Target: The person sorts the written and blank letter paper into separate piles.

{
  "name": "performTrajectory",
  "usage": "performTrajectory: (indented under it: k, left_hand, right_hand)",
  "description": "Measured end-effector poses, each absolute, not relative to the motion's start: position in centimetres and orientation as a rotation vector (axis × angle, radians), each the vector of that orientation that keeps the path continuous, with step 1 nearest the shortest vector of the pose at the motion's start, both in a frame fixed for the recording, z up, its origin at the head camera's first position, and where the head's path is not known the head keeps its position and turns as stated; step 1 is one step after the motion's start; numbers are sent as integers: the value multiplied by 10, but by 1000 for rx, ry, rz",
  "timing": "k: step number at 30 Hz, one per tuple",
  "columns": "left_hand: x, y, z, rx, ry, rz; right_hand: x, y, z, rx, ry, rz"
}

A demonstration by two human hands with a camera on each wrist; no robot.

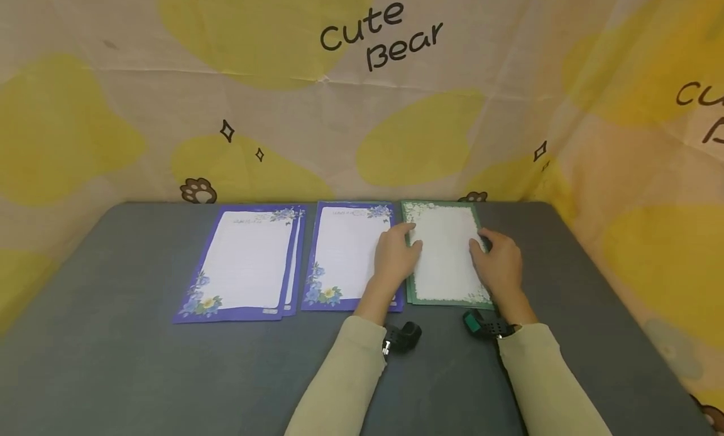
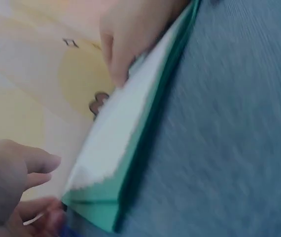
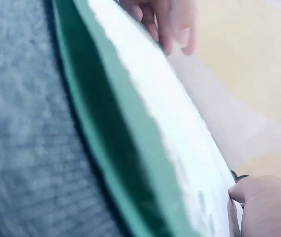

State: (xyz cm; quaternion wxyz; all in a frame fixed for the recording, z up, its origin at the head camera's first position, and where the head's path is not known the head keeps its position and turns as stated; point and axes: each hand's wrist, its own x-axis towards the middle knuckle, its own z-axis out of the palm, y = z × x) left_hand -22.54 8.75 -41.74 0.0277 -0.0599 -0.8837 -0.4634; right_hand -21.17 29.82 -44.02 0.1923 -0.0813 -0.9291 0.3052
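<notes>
A white sheet with a green floral border (image 1: pixel 444 260) lies on top of another green-edged sheet at the right of the row. My right hand (image 1: pixel 502 263) pinches its right edge, thumb on the white face; in the left wrist view this right hand (image 2: pixel 133 37) bends over the edge. My left hand (image 1: pixel 396 254) is at the left edge, fingers loosely spread; its fingertips touch near a corner in the left wrist view. A gap shows between the upper sheet (image 3: pixel 160 108) and the green one below in the right wrist view.
A purple-bordered sheet with blue flowers (image 1: pixel 345 254) lies left of my left hand, partly under that arm. Further left is an overlapping stack of similar purple sheets (image 1: pixel 249 260). The grey table (image 1: pixel 170 373) meets a patterned cloth backdrop (image 1: pixel 283 109) behind and at the right.
</notes>
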Motion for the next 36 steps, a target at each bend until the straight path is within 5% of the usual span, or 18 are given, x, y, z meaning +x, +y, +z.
performTrajectory:
  k: [12,23,36]
  left_hand:
    - [-209,44,-381,-441,-2805,-1451]
    - [-204,-50,-392,-287,-2806,-1302]
    - [-218,-83,-428,-554,-2885,-941]
  right_hand:
    - [-210,300,-437,-207,-2589,827]
    - [-211,296,-436,-202,-2597,854]
    - [-204,296,-429,-102,-2650,777]
